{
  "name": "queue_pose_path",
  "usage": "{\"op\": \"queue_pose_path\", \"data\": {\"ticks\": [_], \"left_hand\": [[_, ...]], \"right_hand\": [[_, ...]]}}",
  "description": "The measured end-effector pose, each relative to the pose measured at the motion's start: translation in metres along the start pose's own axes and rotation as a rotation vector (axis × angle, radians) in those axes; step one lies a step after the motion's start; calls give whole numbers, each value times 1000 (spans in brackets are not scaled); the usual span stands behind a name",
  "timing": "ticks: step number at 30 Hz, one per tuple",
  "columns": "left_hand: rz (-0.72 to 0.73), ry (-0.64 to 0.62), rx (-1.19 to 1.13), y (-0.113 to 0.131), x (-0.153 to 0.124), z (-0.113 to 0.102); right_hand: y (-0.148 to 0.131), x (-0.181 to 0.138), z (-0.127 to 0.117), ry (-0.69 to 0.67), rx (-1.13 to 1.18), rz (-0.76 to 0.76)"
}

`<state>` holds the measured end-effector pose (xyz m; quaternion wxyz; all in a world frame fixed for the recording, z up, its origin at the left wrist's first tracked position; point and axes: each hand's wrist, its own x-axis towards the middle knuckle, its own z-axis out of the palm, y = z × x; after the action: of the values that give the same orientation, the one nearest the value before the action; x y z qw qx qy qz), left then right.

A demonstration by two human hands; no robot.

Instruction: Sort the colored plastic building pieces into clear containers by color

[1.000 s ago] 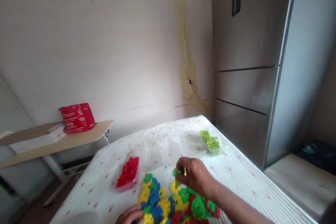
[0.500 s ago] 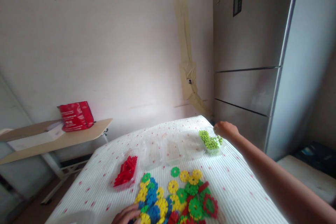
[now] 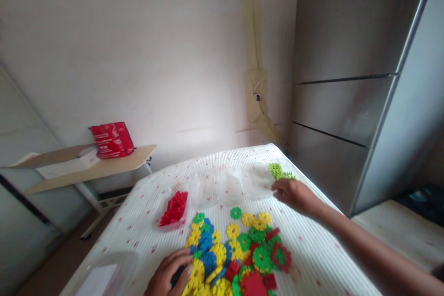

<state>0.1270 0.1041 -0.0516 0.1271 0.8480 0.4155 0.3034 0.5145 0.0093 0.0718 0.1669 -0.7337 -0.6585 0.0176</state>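
Behind the cloth-covered desk (image 3: 138,226) rises a pale wall (image 3: 156,55) in the head view. Colored toy pieces (image 3: 237,250) lie heaped at its near side, the left hand (image 3: 167,274) curled at their left edge; the right hand (image 3: 294,195) is beside bright green pieces (image 3: 275,170) farther back. Whether either grip holds anything, I cannot tell.

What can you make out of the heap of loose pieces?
The heap of loose pieces mixes yellow, blue, green and red, all plastic-looking. Many are flat, notched discs, some with a centre hole; they lie overlapping on the white, ribbed table cover. One green disc lies apart at the far side. The left hand seems to touch the heap's left edge. The picture's bottom edge cuts off the nearest part.
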Motion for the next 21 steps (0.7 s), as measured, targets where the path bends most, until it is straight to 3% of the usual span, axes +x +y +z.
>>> {"op": "queue_pose_path", "data": {"ticks": [3, 10, 15, 21], "left_hand": [[-28, 8, -10, 5, -1, -1], [-33, 42, -23, 12, 0, -4], [-10, 42, -32, 13, 1, -6], [-27, 19, -49, 12, 0, -5]], "right_hand": [[-11, -28, 25, -70, 126, -121], [-19, -50, 55, -187, 155, -134], [-14, -47, 57, -211, 163, -118], [-12, -55, 39, -135, 214, -50]]}}
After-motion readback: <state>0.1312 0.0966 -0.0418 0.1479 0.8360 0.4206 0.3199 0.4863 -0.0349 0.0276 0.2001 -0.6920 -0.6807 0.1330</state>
